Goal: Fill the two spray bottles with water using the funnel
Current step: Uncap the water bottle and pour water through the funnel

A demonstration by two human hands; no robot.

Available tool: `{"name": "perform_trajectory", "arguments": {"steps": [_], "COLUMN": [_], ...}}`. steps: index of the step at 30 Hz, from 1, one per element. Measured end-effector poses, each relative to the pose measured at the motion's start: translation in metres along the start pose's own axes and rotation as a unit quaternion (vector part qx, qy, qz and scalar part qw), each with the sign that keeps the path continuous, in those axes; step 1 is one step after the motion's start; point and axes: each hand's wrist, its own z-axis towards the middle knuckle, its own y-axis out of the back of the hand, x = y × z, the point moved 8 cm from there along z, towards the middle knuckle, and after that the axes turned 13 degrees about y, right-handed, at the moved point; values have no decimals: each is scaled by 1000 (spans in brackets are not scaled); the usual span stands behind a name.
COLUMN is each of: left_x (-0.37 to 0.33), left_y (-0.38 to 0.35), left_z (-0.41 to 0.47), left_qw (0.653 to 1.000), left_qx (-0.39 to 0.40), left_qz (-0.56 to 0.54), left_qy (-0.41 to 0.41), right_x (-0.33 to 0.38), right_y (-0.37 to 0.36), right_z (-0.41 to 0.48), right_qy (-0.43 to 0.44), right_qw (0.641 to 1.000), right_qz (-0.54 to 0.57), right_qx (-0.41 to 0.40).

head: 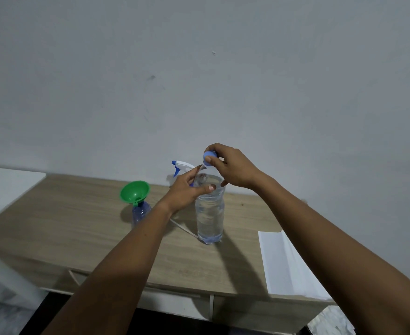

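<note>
I see a wooden table (78, 228) against a grey wall (199, 68). In the middle of the table stands a clear water bottle (210, 218), upright and nearly full of water. My left hand (187, 189) grips this bottle at the neck: the fingers are curled around it and the thumb lies across the front, pressed on the plastic. My right hand (233, 168) is above the mouth of the bottle and pinches a small blue cap (209, 157) between the thumb and the first fingers; the other fingers are bent loosely below. The cap is a little higher than the mouth, so I think it is off, but if it still touches the thread I cannot tell.

To the left of the water bottle stands one small spray bottle (140, 212) of bluish clear plastic, without its head. The green funnel (134, 191) sits in its neck, tilted toward the left. How much water is inside this bottle I cannot tell.

Behind my left hand I see a white spray head (183, 165) with a blue nozzle and trigger; what is under it is hidden by the hand. A thin white tube (183, 228) lies on the table, just beside the water bottle. At the right edge of the table lies a white sheet of paper (283, 262).
</note>
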Motion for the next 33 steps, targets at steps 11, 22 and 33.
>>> {"name": "perform_trajectory", "arguments": {"steps": [11,22,33], "left_x": [-1,-1,-1], "left_y": [1,3,2], "left_z": [-1,-2,-2], "left_qw": [1000,999,1000], "left_qx": [-6,0,0], "left_qz": [20,32,17], "left_qy": [2,2,-3], "right_x": [7,0,-42], "right_y": [4,7,17], "right_z": [6,10,-30], "right_qy": [10,-20,-46], "right_qw": [1000,998,972], "right_qz": [-3,64,122], "right_qx": [25,8,-196]}}
